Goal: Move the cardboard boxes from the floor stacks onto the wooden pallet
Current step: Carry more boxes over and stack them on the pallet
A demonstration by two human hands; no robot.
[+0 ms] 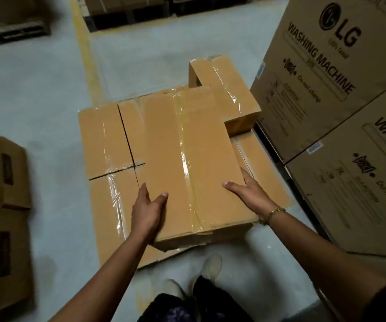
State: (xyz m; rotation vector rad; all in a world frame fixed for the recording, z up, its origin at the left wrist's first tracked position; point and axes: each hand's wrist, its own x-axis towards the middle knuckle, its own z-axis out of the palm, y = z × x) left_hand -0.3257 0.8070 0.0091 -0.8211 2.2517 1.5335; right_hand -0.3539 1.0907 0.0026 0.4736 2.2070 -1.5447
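A long taped cardboard box lies on top of a low stack of similar boxes on the grey floor. My left hand grips its near left corner, thumb on top and fingers down the side. On the near right edge my right hand holds the same box, with a bracelet on the wrist. Another small box sits at the stack's far right corner. A wooden pallet with a box on it shows at the top left.
Tall washing machine cartons stand close on the right. Darker boxes with hand slots are stacked at the left. A yellow floor line runs away from me, and more loaded pallets stand beyond. My shoes are just before the stack.
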